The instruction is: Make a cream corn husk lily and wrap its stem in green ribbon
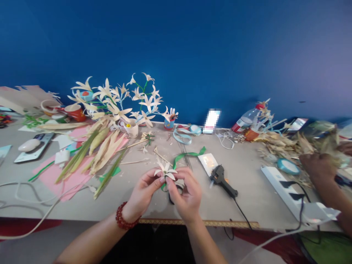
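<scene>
Bracelet [122, 217]: red beads on the left wrist
Left hand [141, 192]: fingers grasping the white flower [166, 171] low on its left
Right hand [188, 192]: fingers pinching the same flower from its right
Held bloom: between both sets of fingertips, petals spreading above them
Glue gun [221, 178]: on the surface [214, 207], apart from the right hand
Green ribbon [187, 155]: just beyond the flower
White cup [134, 132]: farther off, pale flowers [147, 103] above it
Wall [192, 55]: blue, at the back
</scene>
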Tool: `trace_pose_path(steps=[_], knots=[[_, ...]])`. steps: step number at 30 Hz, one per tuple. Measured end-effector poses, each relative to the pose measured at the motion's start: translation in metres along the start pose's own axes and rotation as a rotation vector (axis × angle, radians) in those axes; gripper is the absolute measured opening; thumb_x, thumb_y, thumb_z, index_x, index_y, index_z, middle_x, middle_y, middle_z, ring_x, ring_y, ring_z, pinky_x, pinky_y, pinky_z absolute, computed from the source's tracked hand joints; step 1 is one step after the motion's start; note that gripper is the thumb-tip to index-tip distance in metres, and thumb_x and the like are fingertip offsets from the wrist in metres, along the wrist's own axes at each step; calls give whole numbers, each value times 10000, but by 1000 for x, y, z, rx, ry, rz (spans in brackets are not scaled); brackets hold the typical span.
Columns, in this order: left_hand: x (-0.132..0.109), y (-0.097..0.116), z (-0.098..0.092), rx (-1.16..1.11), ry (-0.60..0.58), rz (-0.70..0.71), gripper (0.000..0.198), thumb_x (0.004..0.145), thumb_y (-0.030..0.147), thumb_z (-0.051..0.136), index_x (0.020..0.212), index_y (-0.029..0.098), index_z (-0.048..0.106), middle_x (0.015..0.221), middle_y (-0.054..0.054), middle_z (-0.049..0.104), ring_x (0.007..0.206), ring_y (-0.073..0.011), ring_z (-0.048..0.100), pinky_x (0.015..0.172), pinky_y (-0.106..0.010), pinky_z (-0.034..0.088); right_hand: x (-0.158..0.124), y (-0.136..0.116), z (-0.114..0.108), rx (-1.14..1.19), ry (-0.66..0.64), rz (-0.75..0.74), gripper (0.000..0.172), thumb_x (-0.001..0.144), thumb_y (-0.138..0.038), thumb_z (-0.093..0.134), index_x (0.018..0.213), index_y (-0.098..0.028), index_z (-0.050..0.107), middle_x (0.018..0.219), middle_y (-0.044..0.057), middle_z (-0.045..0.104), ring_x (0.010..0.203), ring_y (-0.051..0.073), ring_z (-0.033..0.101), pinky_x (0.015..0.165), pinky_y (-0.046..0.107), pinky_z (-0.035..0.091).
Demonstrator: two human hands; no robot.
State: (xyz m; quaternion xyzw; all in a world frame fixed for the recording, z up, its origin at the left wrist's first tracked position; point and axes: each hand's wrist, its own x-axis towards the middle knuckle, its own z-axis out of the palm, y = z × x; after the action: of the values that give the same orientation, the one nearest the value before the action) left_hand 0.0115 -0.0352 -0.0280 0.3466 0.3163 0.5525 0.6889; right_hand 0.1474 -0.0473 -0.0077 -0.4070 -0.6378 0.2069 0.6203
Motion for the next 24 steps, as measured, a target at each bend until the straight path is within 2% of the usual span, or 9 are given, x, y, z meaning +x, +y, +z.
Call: trace_pose_path(steps=[11,19,24], knots=[[0,4,3,156,-5,86,98,795,246,734,759,167,687,757,-4,584,747,-139,525,731,-244,440,0,1,2,-1,17,23,92,836,-120,624,842,-211,627,809,44,646,774,201,628,705,341,517],[-4,6,5,125,13,74,69,789,241,739,795,183,703,799,-15,615,787,-152,555,770,-257,466,-2,1,4,-8,29,4,129,835,-95,616,880,-215,627,823,42,651,785,200,631,718,347,513],[-4,13,9,289,-7,150,80,818,243,703,765,184,699,770,-17,569,764,-159,524,732,-259,455,-2,2,4,-11,45,-4,128,831,-89,618,859,-215,619,813,42,641,777,201,621,703,343,508]])
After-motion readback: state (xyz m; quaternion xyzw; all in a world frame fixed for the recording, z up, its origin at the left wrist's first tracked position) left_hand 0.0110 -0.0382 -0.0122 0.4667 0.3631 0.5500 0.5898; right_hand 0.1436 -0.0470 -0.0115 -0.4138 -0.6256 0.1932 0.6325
